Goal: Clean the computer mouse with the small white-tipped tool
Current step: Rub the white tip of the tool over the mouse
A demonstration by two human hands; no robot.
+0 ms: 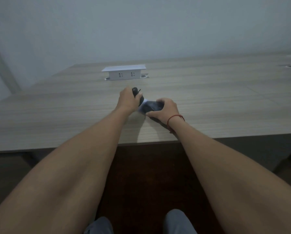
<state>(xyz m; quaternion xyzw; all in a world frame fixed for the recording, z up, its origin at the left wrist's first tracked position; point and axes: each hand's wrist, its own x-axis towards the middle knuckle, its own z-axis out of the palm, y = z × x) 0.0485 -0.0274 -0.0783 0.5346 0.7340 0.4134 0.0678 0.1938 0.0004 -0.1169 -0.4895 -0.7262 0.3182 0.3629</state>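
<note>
Two hands work over the table (208, 92). The left hand (127, 101) grips the tool (136, 92), its blurred white tip seemingly touching the mouse (154, 105), which the right hand (165, 109) clasps.

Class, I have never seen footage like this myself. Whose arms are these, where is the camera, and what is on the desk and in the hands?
There is no machine here, just one picture from a camera worn on a person's head, looking forward and down, so both bare arms reach away from you. The left hand grips a black tool whose white tip meets a dark computer mouse. The right hand, with a red string on its wrist, steadies the mouse on the wooden desk. Behind stands a white socket box.
</note>
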